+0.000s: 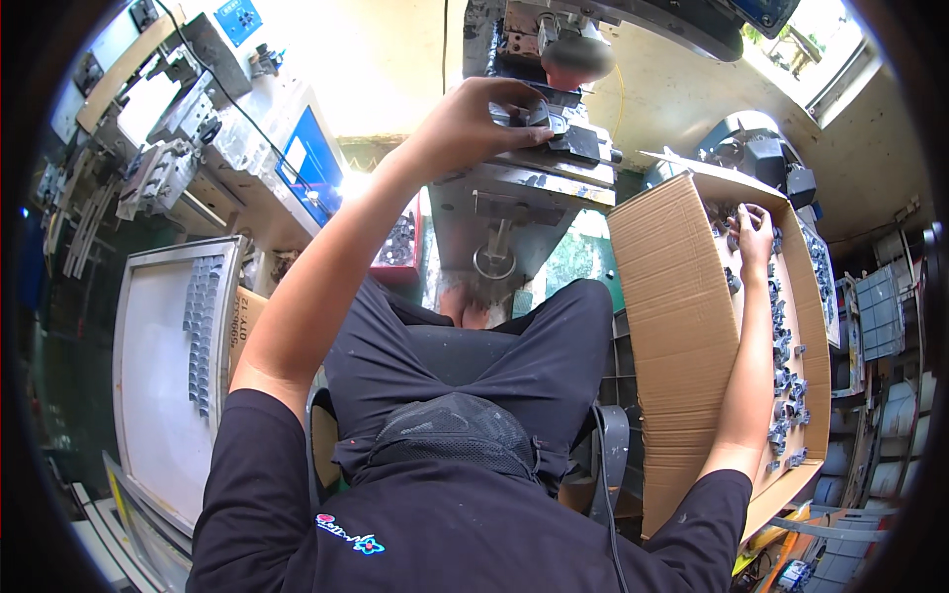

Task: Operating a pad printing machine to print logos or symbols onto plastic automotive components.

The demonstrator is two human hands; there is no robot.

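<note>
My left hand (482,121) reaches up to the machine (519,193) in front of me. Its thumb and fingers are closed around a small grey metal part (557,123), which sits at the dark holding block (581,144). Just above hangs a rounded reddish pad (575,74), its upper part blurred. Off to the right, my right hand (754,233) is inside a tall cardboard box (677,326). The fingertips are pinched together among small grey metal parts (784,385); what they hold is too small to tell.
At the left, a white framed tray (148,366) carries neat rows of small curved grey parts (201,331). Beneath the machine's left side stands a red bin (398,247) with more parts. A cluttered bench (222,188) lies at the far left, and shelving with crates (880,306) at the far right.
</note>
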